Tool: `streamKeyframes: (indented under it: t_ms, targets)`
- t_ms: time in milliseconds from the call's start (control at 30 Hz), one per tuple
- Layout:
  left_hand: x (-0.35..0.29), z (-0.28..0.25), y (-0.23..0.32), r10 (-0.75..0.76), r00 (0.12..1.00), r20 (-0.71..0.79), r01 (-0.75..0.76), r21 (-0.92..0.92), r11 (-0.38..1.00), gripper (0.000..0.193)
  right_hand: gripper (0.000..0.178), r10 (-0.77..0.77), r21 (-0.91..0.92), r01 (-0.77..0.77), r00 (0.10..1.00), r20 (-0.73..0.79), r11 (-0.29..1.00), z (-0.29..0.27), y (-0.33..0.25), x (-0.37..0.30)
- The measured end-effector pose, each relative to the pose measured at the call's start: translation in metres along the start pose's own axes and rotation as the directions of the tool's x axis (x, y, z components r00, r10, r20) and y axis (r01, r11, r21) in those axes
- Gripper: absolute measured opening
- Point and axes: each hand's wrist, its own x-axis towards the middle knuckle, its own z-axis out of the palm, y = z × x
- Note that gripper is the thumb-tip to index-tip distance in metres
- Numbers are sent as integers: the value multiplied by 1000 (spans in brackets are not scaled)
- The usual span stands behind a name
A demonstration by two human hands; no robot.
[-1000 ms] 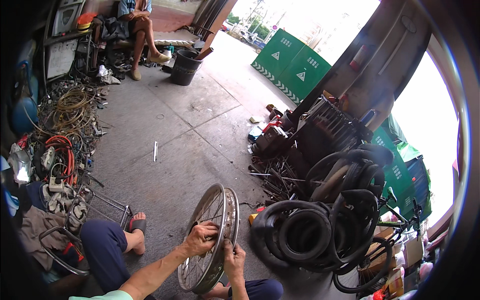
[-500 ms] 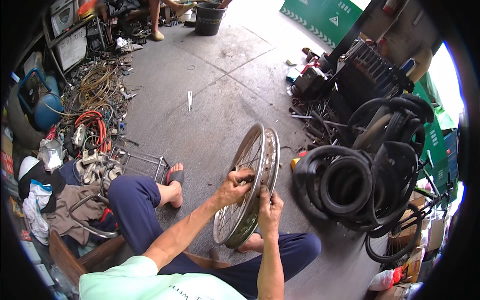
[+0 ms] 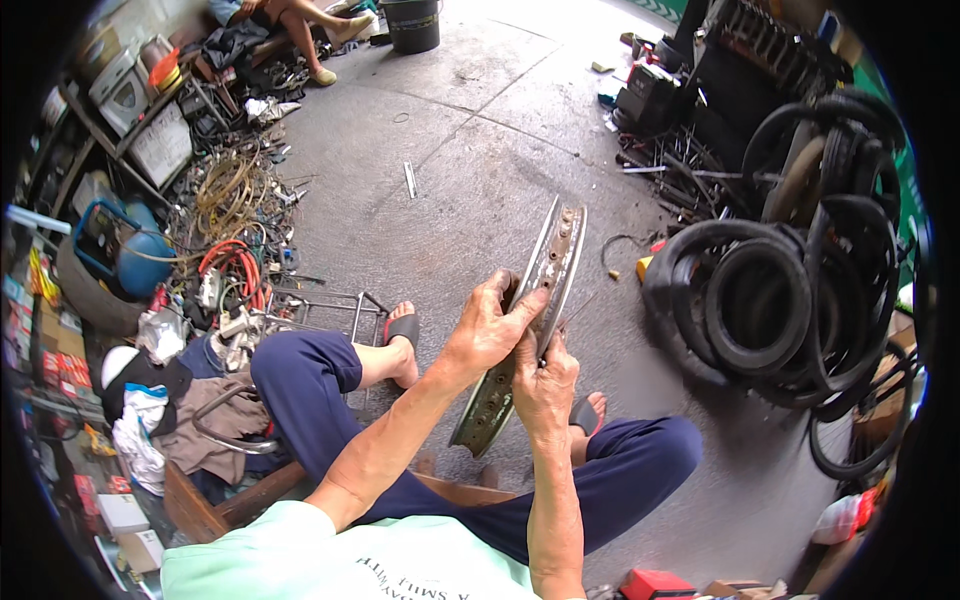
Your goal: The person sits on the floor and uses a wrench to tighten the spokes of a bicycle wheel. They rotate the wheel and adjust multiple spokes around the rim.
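Observation:
A metal spoked wheel rim (image 3: 566, 238) with no tire stands nearly edge-on between my knees. Its outer channel faces me, showing a row of holes and worn, rusty patches. My left hand (image 3: 488, 325) grips the rim from the left side, thumb lying across the channel. Close below it, my right hand (image 3: 546, 392) is closed with the fingertips against the rim; a small dark metal piece shows between thumb and fingers, too small to name. One thin spoke sticks out to the right of the rim. Most of the spokes and the hub are hidden.
Black tires (image 3: 757, 305) are heaped at the right. Along the left lie tangled hoses (image 3: 235, 195), a blue tank (image 3: 143, 250), a metal rack (image 3: 345, 305) and cloths. A metal strip (image 3: 409, 180) lies on the floor. A black bucket (image 3: 414, 28) stands far off, near another person's legs (image 3: 300, 30).
The wheel has turned from a side-on view to nearly edge-on. My left hand has moved from among the spokes onto the rim's channel. My view has shifted left.

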Motion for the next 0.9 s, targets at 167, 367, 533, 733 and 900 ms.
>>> streamKeyframes:
  t_ms: [167, 367, 533, 733, 900]
  targets:
    - [0, -7, -1, 92, 996, -17, -90, 74, 993, 18, 28, 13, 119, -22, 997, 80, 993, -33, -13, -3]
    - [-9, -32, -5, 177, 984, 21, -176, 237, 955, 20, 33, 343, 862, 181, 863, -370, 474, -122, -32, 13]
    - [-27, -34, 0, 180, 979, -99, -150, 259, 954, 21, 51, 482, 999, 33, 876, -19, -21, -60, 22, -5]
    - [-30, -59, -15, 201, 956, -212, -123, 335, 934, 23, 68, 562, 854, -270, 827, -32, 445, -32, 52, -9]
    - [-38, -68, -14, 3, 952, -306, 63, 205, 977, 29, 66, 649, 851, -409, 752, 111, 329, -4, 62, -20]
